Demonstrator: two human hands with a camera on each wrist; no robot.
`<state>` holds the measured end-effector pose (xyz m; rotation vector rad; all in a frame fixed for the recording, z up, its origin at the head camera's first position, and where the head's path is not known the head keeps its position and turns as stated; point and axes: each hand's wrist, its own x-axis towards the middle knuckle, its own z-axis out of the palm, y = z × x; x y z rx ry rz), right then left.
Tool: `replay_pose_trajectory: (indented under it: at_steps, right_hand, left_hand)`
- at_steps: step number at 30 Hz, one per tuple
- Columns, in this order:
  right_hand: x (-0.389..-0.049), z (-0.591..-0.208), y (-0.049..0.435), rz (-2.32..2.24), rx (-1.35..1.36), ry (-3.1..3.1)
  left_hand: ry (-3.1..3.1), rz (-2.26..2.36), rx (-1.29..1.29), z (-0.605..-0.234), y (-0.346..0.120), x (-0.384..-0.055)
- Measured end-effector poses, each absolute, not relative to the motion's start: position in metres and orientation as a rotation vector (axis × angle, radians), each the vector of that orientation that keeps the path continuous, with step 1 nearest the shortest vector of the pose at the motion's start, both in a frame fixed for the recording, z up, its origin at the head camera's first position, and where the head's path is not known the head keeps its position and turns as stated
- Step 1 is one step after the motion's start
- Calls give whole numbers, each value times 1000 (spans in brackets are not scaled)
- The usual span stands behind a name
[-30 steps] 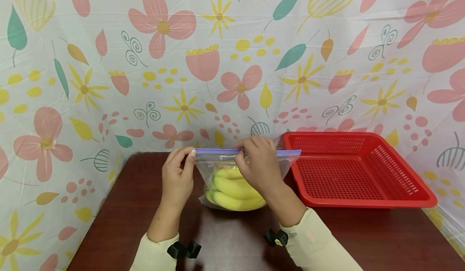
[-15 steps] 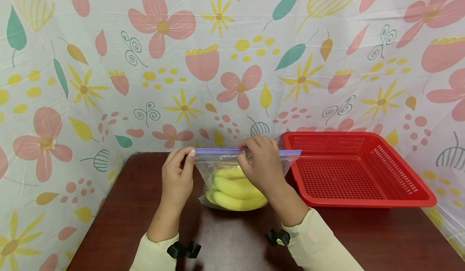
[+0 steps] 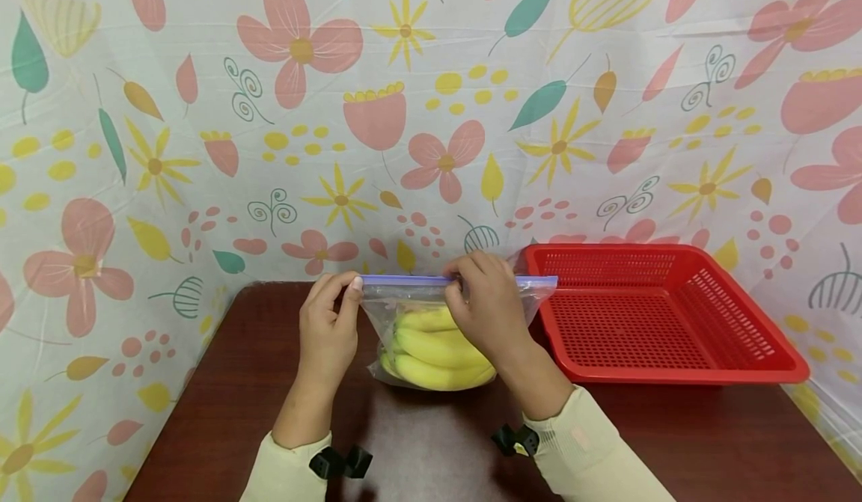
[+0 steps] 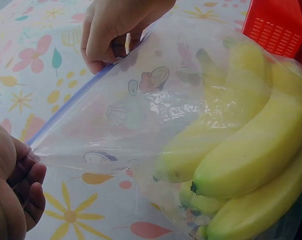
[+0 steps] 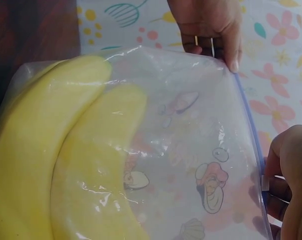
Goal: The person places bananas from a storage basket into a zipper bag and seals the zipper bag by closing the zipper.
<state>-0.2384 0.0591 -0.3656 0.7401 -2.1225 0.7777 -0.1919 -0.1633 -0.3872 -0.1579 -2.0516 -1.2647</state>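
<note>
A clear zip bag (image 3: pixel 384 311) printed with small cartoon shells stands upright on the table, a bunch of yellow bananas (image 3: pixel 434 349) inside it. Along its top runs a blue-purple zip strip (image 3: pixel 397 280). My left hand (image 3: pixel 328 330) pinches the strip's left end between thumb and fingers; in the left wrist view that corner of the bag (image 4: pixel 38 152) is pulled to a point. Further right along the same strip, my right hand (image 3: pixel 488 307) pinches it near the middle. The right wrist view shows its fingers (image 5: pixel 278 195) on both sides of the strip.
A red perforated plastic basket (image 3: pixel 673 376) stands on the right, close behind the bag's right corner. The dark brown table (image 3: pixel 431 450) reaches back to a flower-printed cloth (image 3: pixel 444 60). Black wrist cameras (image 3: pixel 341 463) sit at the sleeves.
My right hand has slid slightly to the right along the zip strip, still pinching it. The left hand, the bag and the bananas stay almost in place.
</note>
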Motion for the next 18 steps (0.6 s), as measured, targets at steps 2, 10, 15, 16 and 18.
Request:
replay_pose_trajectory:
  at_steps: [2,10,15,16,18]
  right_hand:
    - [-238,-366,60,780,740,-2124]
    - [-240,-366,62,788,735,-2137]
    - [-240,-367,64,787,728,-2137]
    - [-240,-366,65,787,725,-2140]
    - [-240,-366,66,785,718,-2146]
  left_hand:
    - [-2053,-1263,-158,-387,-163,-192]
    - [-2057,-1266,-150,-388,-164,-193]
    - [-2060,-1262,-139,-389,-165,-193]
    - [-2058,-1261,-140,-389,-165,-193]
    - [-2055,-1258,-142,-389,-165,-193]
